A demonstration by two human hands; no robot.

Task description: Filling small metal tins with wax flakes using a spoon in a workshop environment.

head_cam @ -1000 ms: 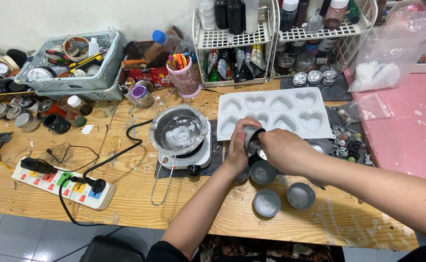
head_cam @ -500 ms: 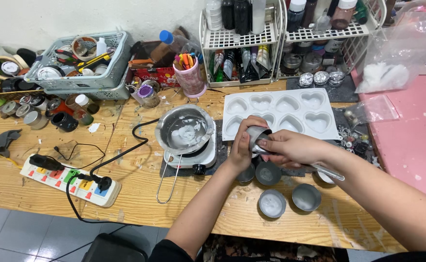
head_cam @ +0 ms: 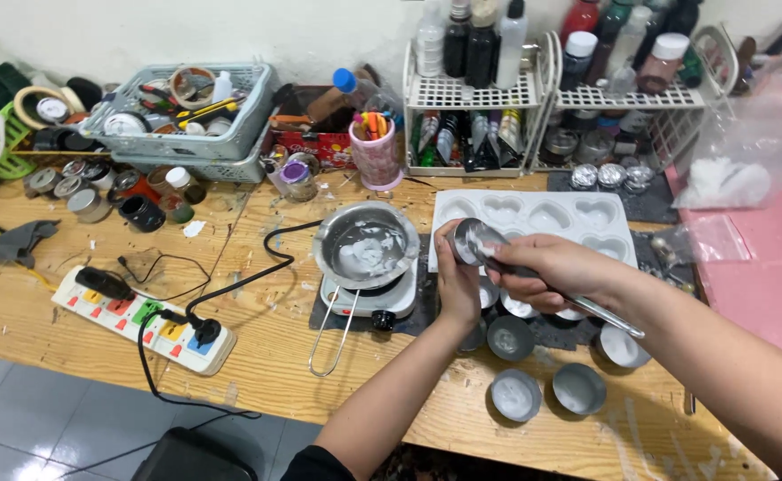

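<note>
Two hands meet over the counter (head_cam: 97, 356), between the small pot (head_cam: 366, 245) and the heart mould (head_cam: 533, 218). Right hand (head_cam: 556, 272) grips a metal ladle (head_cam: 473, 242); left hand (head_cam: 458, 285) cups its bowl. Best to hold it level and steady above the little round tins (head_cam: 511, 337).

Red patterned box (head_cam: 312, 145) behind the pink cup; clear plastic bag (head_cam: 747, 147) at right; labelled bottles (head_cam: 462, 40) atop white racks.
</note>
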